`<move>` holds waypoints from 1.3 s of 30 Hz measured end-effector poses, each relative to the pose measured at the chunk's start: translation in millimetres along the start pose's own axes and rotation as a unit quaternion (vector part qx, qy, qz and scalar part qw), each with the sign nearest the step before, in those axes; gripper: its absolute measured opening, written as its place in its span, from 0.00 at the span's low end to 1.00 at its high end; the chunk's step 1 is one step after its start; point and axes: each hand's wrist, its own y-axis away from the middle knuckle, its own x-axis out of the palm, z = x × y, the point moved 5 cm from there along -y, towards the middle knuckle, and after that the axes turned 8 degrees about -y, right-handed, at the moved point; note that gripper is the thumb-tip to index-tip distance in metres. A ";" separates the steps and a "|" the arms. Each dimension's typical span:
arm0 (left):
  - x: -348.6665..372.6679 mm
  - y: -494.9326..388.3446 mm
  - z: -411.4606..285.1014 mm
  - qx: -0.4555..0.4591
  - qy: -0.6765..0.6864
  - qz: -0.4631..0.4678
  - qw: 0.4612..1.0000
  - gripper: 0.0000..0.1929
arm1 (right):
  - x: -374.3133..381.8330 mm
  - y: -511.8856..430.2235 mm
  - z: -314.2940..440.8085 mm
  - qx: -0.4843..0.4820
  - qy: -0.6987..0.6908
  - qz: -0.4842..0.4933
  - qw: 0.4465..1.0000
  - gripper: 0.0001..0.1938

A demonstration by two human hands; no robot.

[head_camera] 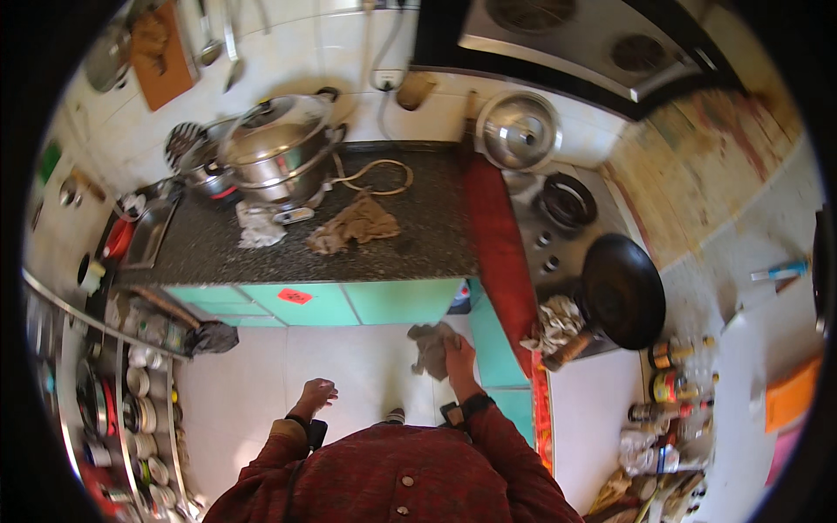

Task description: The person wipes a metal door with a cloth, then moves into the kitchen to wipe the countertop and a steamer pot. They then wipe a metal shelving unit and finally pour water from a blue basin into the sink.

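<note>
My right hand grips a crumpled grey-brown cloth, which hangs above the floor in front of the green cabinets. My left hand is over the pale floor tiles, its fingers loosely bent and nothing in them. Ahead, on the dark speckled countertop, lies a brown cloth in a heap. A whitish cloth lies to its left, by a large lidded steel steamer pot.
On the right, a black wok with a wooden handle sits on the gas stove, beside another crumpled cloth. Several bottles stand further right. A metal rack with stacked dishes lines the left. A range hood overhangs the stove.
</note>
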 end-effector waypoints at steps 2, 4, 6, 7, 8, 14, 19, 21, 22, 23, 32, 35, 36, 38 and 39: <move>-19.8 10.7 25.7 -0.017 0.047 -0.030 0.998 0.17 | 34.9 -32.3 40.2 -0.051 0.029 0.018 0.998 0.15; -41.7 31.0 62.7 -0.027 0.134 -0.075 0.988 0.17 | 63.7 -56.7 88.7 -0.144 -0.047 0.069 0.986 0.15; -44.7 43.7 98.4 -0.027 0.232 -0.090 0.968 0.17 | 74.3 -87.2 131.3 -0.228 0.003 0.070 0.971 0.15; -44.0 46.8 115.3 -0.056 0.223 -0.132 0.964 0.17 | 72.7 -102.3 143.3 -0.238 0.013 0.067 0.969 0.16; -42.8 51.8 131.8 -0.067 0.253 -0.158 0.952 0.17 | 70.2 -121.5 152.3 -0.242 0.017 0.055 0.969 0.17; 8.2 95.7 190.8 -0.188 0.349 -0.162 0.904 0.13 | 73.4 -195.9 109.5 -0.359 0.345 0.051 0.866 0.24; 28.6 136.1 130.1 -0.056 -0.186 -0.088 0.977 0.08 | 98.2 -238.2 71.2 -0.409 0.495 0.084 0.762 0.27; 35.9 144.4 115.2 -0.147 0.011 -0.151 0.978 0.09 | 116.4 -279.2 82.7 -0.415 0.480 0.078 0.769 0.26; 40.6 148.4 109.9 -0.191 0.111 -0.184 0.958 0.09 | 129.5 -304.6 91.3 -0.406 0.473 0.080 0.778 0.25; 43.8 151.5 107.6 -0.244 0.204 -0.204 0.926 0.10 | 142.1 -330.4 100.8 -0.401 0.471 0.093 0.780 0.25; 60.4 132.6 59.2 -0.232 0.252 -0.223 0.912 0.17 | 206.3 -433.4 145.5 -0.375 0.488 0.170 0.770 0.28; 73.7 127.4 49.3 -0.237 0.279 -0.215 0.905 0.18 | 190.5 -397.1 137.0 -0.379 0.476 0.195 0.770 0.26; 77.5 126.8 48.1 -0.228 0.290 -0.218 0.904 0.18 | 177.6 -379.4 134.5 -0.386 0.479 0.207 0.761 0.25; 85.0 125.6 52.6 -0.228 0.298 -0.222 0.900 0.17 | 156.4 -339.0 129.8 -0.413 0.466 0.220 0.750 0.24; 89.5 124.3 57.7 -0.233 0.297 -0.221 0.899 0.17 | 145.1 -320.2 129.9 -0.436 0.453 0.221 0.745 0.26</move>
